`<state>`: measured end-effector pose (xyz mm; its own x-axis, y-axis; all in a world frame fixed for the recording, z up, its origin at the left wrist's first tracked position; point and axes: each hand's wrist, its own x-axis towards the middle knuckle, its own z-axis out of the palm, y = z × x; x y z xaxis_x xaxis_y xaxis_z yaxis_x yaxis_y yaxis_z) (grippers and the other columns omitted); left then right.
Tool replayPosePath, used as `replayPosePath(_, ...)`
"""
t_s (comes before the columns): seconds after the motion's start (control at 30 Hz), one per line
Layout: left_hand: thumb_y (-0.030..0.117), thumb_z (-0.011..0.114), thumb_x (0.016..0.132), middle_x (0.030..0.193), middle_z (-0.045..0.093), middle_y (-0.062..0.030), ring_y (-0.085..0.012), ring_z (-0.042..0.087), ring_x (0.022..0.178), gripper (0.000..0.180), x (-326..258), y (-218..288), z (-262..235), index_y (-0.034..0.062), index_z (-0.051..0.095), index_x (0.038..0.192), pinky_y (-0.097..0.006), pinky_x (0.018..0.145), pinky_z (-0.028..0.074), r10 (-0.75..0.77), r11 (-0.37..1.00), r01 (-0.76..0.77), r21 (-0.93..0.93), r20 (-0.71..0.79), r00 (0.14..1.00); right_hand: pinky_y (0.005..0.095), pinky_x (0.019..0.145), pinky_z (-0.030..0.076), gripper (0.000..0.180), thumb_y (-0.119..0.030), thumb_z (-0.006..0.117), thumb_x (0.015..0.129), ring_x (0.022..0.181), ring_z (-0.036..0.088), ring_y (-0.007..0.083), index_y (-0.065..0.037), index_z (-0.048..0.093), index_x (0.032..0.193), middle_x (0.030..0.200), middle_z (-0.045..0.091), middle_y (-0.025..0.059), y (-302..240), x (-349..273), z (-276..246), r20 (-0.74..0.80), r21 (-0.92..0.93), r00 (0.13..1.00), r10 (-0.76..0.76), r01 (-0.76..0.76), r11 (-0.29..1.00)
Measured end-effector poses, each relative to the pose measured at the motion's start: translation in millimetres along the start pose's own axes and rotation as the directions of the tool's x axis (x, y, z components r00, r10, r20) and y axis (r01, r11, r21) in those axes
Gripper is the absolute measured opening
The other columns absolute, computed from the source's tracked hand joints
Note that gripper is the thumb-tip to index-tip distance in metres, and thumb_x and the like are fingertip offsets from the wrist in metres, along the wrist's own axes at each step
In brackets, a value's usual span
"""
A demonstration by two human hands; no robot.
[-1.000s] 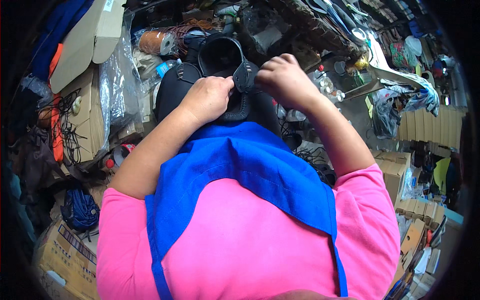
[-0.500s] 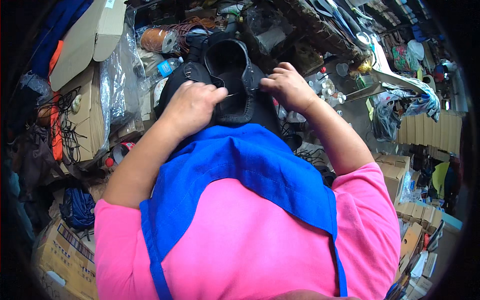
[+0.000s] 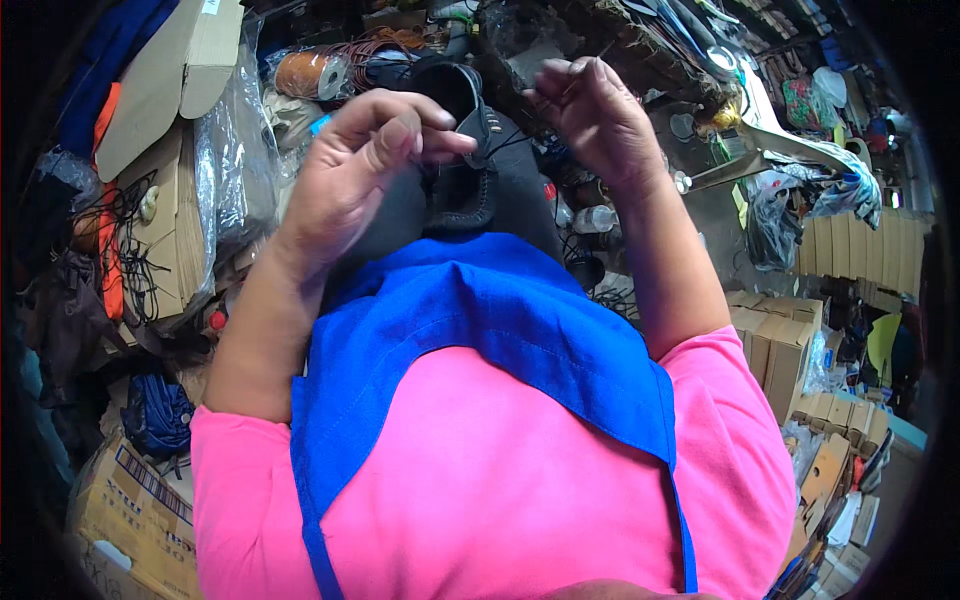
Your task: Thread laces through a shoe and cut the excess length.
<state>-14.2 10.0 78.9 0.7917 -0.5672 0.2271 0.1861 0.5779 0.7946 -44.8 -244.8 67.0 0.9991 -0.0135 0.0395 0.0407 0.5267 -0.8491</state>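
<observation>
A black leather shoe (image 3: 462, 205) stands between my dark-clad knees, its opening facing up, with thick stitching along its edge and light stitches near the top. My left hand (image 3: 365, 165) hovers just left of the shoe, partly covering it. Its fingers reach out, loosely bent and apart, and no object shows between them. Raised to the right of the shoe, my right hand (image 3: 605, 125) has thumb and forefinger pinched together. A thin needle-like sliver (image 3: 608, 46) sticks up from its fingertips. Any thread running to the hands is too fine to make out.
An orange thread spool (image 3: 308, 75) lies at the upper left beside cardboard (image 3: 190, 60) and clear plastic sheeting (image 3: 238, 175). Clear bottles (image 3: 595, 219) lie to the right of my knees. Large scissors (image 3: 735, 172) and stacked cartons (image 3: 785, 340) are farther right.
Both hands have risen away from the shoe's edge. My left hand's fingers have loosened from their pinch, while my right hand has moved up and slightly right.
</observation>
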Motion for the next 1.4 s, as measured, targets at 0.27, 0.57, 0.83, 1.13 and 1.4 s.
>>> replayPosePath(0.27,0.005,0.044,0.088,0.074,0.052,0.0034,-0.0025,0.043,0.058,0.015,-66.7,12.8,-158.0,0.0119,0.055,0.097,-0.017,0.043,0.032,-0.010,0.656,0.386,0.648,-0.505,0.863,0.0222,0.059,0.039,0.021,-0.033,0.063,0.087,0.064,0.043,0.0058,-0.013,0.057,0.087,0.077,0.048,-0.0048,-35.7,-55.1,-90.0,-0.537,-0.636,0.830,-0.150,-0.281,0.719)
replayPosePath(0.57,0.017,0.059,0.090,0.073,0.048,0.0019,-0.0062,0.041,0.066,0.014,-31.3,36.0,-163.1,0.0034,0.055,0.087,-0.021,0.060,0.035,0.297,0.441,0.151,0.885,-0.302,0.906,0.0258,0.071,0.045,0.029,-0.027,0.065,0.084,0.078,0.056,0.0113,-0.003,0.064,0.100,0.086,0.062,0.0025,-101.3,-150.5,-230.8,-0.624,-0.781,0.662,-0.416,-0.508,0.363)
replayPosePath(0.83,0.011,0.064,0.080,0.107,0.064,-0.0161,-0.0245,0.062,0.097,0.037,-5.5,-37.4,-38.2,0.0045,0.058,0.116,-0.031,0.086,0.046,-0.246,0.273,0.004,0.962,0.066,0.967,0.0282,0.087,0.043,0.038,-0.016,0.067,0.084,0.099,0.054,0.0138,-0.004,0.057,0.118,0.105,0.057,0.0047,33.5,-53.3,-19.0,-0.045,-0.869,0.972,0.232,-0.153,0.470)
replayPosePath(1.13,0.012,0.068,0.075,0.111,0.063,-0.0148,-0.0235,0.060,0.104,0.047,-17.2,-19.8,-47.7,0.0054,0.057,0.120,-0.032,0.091,0.044,-0.312,0.255,0.082,0.963,0.002,0.950,0.0199,0.059,0.034,0.022,-0.031,0.061,0.089,0.066,0.044,0.0023,-0.010,0.057,0.082,0.072,0.052,-0.0075,42.9,-47.2,-23.2,-0.172,-0.527,0.874,0.454,-0.471,0.707)
replayPosePath(1.4,0.035,0.069,0.078,0.059,0.053,-0.0124,-0.0219,0.052,0.057,0.039,-23.5,-7.9,-58.2,0.0008,0.058,0.065,-0.035,0.056,0.041,-0.333,0.149,0.229,0.962,-0.169,0.927,0.0215,0.053,0.030,0.031,-0.033,0.066,0.085,0.059,0.038,0.0020,-0.013,0.052,0.066,0.062,0.044,-0.0089,51.2,-50.6,-22.1,-0.209,-0.696,0.904,0.373,-0.405,0.593)
